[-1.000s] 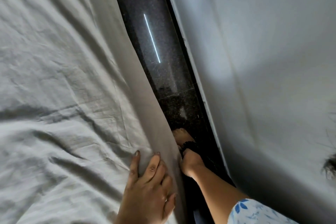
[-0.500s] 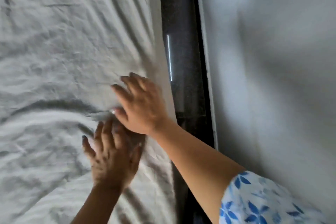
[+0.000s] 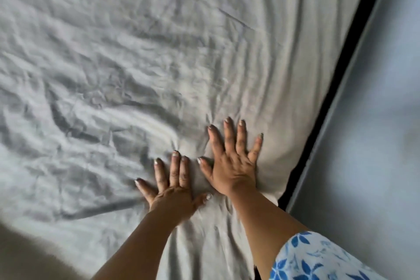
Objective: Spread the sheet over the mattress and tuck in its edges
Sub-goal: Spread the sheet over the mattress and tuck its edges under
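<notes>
A wrinkled light grey sheet (image 3: pixel 141 57) covers the mattress and fills most of the view. My left hand (image 3: pixel 172 191) lies flat on it, palm down, fingers spread. My right hand (image 3: pixel 231 163) presses flat beside it, a little farther forward and nearer the bed's right edge, fingers spread too. Neither hand holds any cloth. Creases fan out from both hands. The sheet's right edge drops over the mattress side; the mattress itself is hidden under the cloth.
A narrow dark gap of floor (image 3: pixel 341 57) runs along the right side of the bed. Beyond it stands a pale grey wall (image 3: pixel 375 132). My blue-flowered sleeve (image 3: pixel 311 257) shows at the bottom right.
My right hand has come up from beside the bed's edge onto the top of the sheet. Both hands now lie flat and spread, and my view has swung left over the bed.
</notes>
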The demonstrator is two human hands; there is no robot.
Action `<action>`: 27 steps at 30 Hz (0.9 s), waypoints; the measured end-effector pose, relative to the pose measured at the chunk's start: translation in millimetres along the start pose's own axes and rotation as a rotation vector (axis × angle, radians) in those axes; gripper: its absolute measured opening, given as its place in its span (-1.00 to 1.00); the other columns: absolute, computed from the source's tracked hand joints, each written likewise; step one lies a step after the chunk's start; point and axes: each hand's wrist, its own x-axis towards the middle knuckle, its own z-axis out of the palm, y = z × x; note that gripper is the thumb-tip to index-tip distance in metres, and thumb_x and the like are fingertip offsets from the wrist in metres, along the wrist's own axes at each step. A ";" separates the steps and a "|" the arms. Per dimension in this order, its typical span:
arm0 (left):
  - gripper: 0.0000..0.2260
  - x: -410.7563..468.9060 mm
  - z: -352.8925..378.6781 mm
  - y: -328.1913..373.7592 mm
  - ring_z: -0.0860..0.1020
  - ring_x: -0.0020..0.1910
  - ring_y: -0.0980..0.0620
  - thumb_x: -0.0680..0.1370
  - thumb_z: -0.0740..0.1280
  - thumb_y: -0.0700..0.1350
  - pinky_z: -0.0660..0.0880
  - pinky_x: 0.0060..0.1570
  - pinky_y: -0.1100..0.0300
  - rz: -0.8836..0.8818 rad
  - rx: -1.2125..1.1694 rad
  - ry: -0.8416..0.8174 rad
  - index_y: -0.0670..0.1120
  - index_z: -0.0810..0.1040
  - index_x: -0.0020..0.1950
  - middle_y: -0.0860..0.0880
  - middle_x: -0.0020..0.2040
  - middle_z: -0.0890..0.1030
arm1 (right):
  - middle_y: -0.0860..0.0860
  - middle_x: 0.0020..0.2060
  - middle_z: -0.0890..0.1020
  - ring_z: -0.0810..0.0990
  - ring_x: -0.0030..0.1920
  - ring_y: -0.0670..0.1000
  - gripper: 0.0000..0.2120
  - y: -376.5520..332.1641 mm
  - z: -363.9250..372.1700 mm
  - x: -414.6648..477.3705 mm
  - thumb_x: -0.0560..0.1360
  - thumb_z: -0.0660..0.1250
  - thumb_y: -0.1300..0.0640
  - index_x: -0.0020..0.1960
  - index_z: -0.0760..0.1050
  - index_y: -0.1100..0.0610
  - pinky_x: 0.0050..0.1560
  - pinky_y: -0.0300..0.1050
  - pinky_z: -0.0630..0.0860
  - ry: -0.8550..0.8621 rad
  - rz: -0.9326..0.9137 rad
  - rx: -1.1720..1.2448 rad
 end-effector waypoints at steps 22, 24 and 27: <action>-0.42 6.5 7.3 14.1 -0.55 0.32 -0.08 0.52 -0.18 0.09 -0.62 0.09 -0.35 -0.020 -0.155 0.273 0.17 -0.52 0.38 0.22 0.44 -0.43 | 0.49 0.37 0.21 0.09 0.41 0.49 -0.13 3.3 -20.0 25.8 0.45 -0.11 -0.38 0.37 0.24 0.35 0.26 0.60 -0.07 -0.269 -0.271 -0.125; -0.44 2.5 -2.4 16.5 -0.37 0.43 -0.06 0.53 -0.03 0.19 -0.49 0.20 -0.38 -0.066 -0.233 0.425 0.26 -0.16 0.50 0.24 0.46 -0.29 | 0.49 0.37 0.19 0.09 0.43 0.47 -0.09 6.9 -21.3 30.1 0.46 -0.12 -0.39 0.36 0.26 0.41 0.27 0.59 -0.08 -0.287 -0.339 -0.166; -0.54 -17.0 -11.8 34.5 0.13 0.50 -0.03 0.48 0.10 0.15 -0.04 0.31 -0.47 -0.276 -0.386 0.534 0.24 0.35 0.39 0.22 0.48 0.20 | 0.52 0.32 0.25 0.19 0.37 0.51 -0.13 5.0 -17.6 40.2 0.53 -0.13 -0.33 0.31 0.35 0.46 0.19 0.63 0.04 -0.241 -0.427 -0.248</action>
